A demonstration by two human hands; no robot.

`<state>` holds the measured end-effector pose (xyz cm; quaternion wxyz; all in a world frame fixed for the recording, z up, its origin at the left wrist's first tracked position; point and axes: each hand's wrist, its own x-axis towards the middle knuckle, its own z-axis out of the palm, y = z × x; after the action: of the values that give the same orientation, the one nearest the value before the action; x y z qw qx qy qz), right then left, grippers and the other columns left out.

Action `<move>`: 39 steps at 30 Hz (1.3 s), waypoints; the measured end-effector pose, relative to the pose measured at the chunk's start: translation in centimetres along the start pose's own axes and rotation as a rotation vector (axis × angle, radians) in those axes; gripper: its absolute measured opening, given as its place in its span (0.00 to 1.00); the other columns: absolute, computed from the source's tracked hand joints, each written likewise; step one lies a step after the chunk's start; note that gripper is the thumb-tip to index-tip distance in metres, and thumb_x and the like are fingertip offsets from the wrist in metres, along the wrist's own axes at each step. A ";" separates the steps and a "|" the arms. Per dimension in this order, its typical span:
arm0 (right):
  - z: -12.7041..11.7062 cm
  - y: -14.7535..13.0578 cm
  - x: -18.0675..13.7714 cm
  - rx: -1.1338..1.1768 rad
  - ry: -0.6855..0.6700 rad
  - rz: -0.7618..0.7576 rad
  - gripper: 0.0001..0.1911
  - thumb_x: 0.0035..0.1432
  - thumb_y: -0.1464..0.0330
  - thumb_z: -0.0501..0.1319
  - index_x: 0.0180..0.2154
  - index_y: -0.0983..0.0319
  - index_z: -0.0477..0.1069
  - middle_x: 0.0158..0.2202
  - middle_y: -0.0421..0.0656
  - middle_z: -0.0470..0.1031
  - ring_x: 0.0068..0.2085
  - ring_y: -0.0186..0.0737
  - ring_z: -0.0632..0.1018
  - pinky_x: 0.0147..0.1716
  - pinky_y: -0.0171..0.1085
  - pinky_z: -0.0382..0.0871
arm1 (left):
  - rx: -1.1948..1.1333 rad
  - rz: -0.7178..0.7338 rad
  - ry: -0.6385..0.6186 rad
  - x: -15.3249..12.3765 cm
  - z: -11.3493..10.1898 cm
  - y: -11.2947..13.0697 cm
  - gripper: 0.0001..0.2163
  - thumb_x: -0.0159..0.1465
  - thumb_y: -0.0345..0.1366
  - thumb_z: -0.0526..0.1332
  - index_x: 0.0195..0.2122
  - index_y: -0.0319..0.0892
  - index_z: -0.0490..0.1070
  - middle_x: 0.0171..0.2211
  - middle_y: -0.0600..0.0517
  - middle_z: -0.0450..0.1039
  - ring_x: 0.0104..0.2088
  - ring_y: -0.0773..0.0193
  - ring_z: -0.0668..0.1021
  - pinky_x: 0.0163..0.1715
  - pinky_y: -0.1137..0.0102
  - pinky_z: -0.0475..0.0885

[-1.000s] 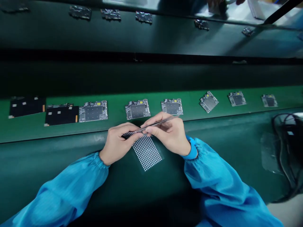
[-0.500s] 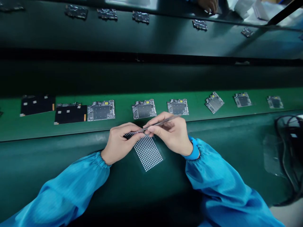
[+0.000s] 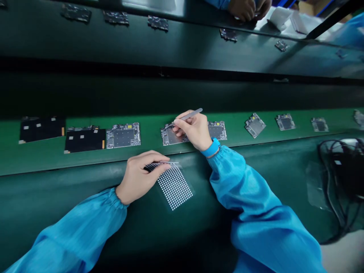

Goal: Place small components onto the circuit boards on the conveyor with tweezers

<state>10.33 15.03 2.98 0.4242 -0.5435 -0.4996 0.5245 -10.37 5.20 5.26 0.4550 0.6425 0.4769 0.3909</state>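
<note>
Pinched by its upper edge in my left hand [image 3: 145, 174] is a clear sheet of small white round stickers [image 3: 174, 187], hanging tilted above the near bench. My right hand [image 3: 192, 129] holds slim metal tweezers [image 3: 193, 114] between thumb and fingers. Their tips point down-left at the top edge of a circuit board [image 3: 171, 137] on the green strip, and my fingers cover part of that board. Whether the tips touch it, or carry a sticker, I cannot make out. Just right of my right hand lies another circuit board [image 3: 219, 132], partly hidden by it.
Left on the green strip [image 3: 150, 132] are a circuit board [image 3: 125, 136] and two black panels, the nearer [image 3: 85, 141] beside it. Several boards lie to the right. Black cables [image 3: 327, 182] and a clear bag [image 3: 315, 185] are at far right. Another person's hands [image 3: 244, 9] show at the top.
My right hand has moved up and away from the sticker sheet to the circuit board, carrying the tweezers. My left hand keeps its hold on the sheet. The view has shifted slightly.
</note>
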 end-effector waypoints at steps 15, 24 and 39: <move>-1.6 0.0 -0.8 -0.069 0.028 -0.046 0.16 0.56 0.59 0.72 0.38 0.64 0.74 0.26 0.42 0.79 0.23 0.34 0.78 0.20 0.31 0.75 | 0.021 0.010 0.004 -0.1 -0.1 -0.1 0.03 0.64 0.35 0.70 0.38 0.44 0.83 0.38 0.50 0.84 0.38 0.61 0.85 0.40 0.67 0.82; -1.9 -2.4 -3.3 0.022 0.048 -0.078 0.16 0.56 0.59 0.74 0.37 0.64 0.76 0.29 0.43 0.82 0.28 0.38 0.83 0.27 0.35 0.81 | 0.031 0.015 0.013 -0.1 -0.3 -0.1 0.03 0.64 0.36 0.70 0.37 0.45 0.83 0.37 0.51 0.84 0.37 0.62 0.85 0.39 0.68 0.82; -1.7 -5.1 -9.4 -0.001 -0.111 -0.035 0.08 0.56 0.64 0.75 0.31 0.63 0.83 0.35 0.46 0.82 0.28 0.37 0.82 0.29 0.37 0.82 | 0.025 0.044 0.013 0.0 -0.5 -0.4 0.02 0.64 0.36 0.70 0.37 0.45 0.83 0.37 0.51 0.84 0.37 0.62 0.84 0.39 0.68 0.81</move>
<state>11.96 6.58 9.52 0.4049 -0.5050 -0.5320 0.5459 -10.95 5.34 5.06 0.4351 0.6558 0.4703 0.3993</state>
